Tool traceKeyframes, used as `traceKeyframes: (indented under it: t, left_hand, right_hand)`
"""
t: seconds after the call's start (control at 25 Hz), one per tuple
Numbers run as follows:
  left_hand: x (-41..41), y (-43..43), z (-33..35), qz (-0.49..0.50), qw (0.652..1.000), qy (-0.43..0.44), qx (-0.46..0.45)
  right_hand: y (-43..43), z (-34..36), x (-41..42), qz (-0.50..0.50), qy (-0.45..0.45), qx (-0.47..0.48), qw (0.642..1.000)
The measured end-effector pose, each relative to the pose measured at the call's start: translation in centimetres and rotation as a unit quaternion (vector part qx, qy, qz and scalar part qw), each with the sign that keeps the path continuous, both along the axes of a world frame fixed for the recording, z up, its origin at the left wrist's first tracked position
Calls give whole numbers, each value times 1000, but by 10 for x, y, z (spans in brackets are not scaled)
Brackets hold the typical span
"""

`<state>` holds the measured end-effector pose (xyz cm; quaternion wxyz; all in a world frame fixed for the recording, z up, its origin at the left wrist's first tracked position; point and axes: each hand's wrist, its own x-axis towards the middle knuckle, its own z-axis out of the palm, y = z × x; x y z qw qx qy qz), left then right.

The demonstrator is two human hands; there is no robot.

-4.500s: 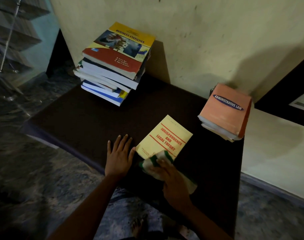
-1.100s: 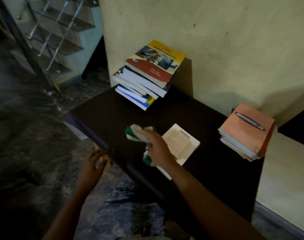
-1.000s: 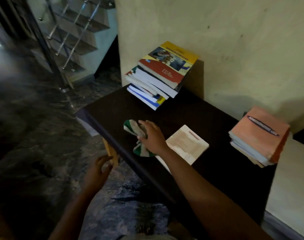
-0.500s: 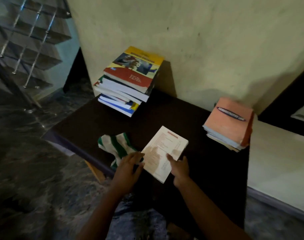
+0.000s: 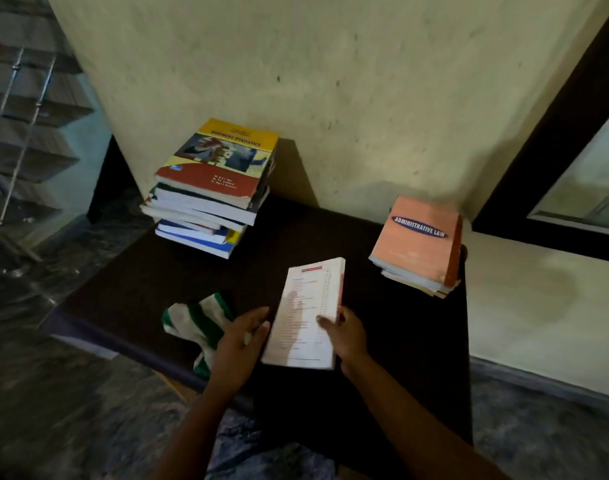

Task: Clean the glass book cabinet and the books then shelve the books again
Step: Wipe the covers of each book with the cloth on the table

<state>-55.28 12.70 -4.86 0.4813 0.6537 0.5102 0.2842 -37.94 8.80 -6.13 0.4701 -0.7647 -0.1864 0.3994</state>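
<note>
At the front of a dark surface (image 5: 313,230) bearing a tall book stack (image 5: 209,199) and a smaller orange-topped pile (image 5: 417,247), the right hand (image 5: 346,336) grips a pale book (image 5: 306,313) by its right edge, thumb on top, while the left hand (image 5: 239,344), fingers straight, sits beside the book's left edge over a green-striped cloth (image 5: 195,317).

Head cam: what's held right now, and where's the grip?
The right hand pinches the pale book at its right edge, thumb on the cover. The left hand, open beside it, holds nothing.

Cloth (image 5: 195,318) at the table's (image 5: 150,285) front edge, partly hidden by left hand (image 5: 239,344); white book's (image 5: 308,306) print blurred, illegible.
</note>
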Motion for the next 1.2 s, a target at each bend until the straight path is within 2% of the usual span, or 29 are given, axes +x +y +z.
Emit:
traceKeyframes:
  t: [0.08,0.2,0.28,0.4,0.48,0.52,0.6,0.68,0.84,1.0,1.08,1.2]
  left_hand:
    - [12,-7,19,20,988,-98,-121]
    - [50,-13,49,12,915,-246,-321]
    - [82,-14,57,-1,888,-294,-353]
    - [105,-9,58,49,860,-346,-371]
    - [104,-1,53,49,831,-372,-411]
    - [104,1,53,40,820,-377,-430]
    - [104,6,52,34,820,-362,-443]
    - [109,7,53,20,831,-346,-435]
    - [111,9,54,13,840,-342,-420]
    - [109,12,56,11,851,-324,-414]
    - [108,10,57,9,857,-314,-409]
    - [111,4,65,-9,867,-305,-395]
  right_hand:
    - [-11,21,21,9,-96,-6,995]
    - [-28,63,34,47,-219,52,973]
    - [-37,85,17,144,-226,102,958]
    - [-46,97,2,299,-248,88,917]
    - [-44,101,28,306,-268,82,910]
    - [-41,102,48,279,-293,79,911]
    - [-28,101,90,187,-366,56,910]
    - [-8,92,121,148,-445,1,883]
    - [17,59,137,212,-516,-163,814]
    - [-2,48,133,241,-584,-171,756]
    - [-16,58,134,252,-577,-145,763]
    - [-35,97,133,170,-561,-47,809]
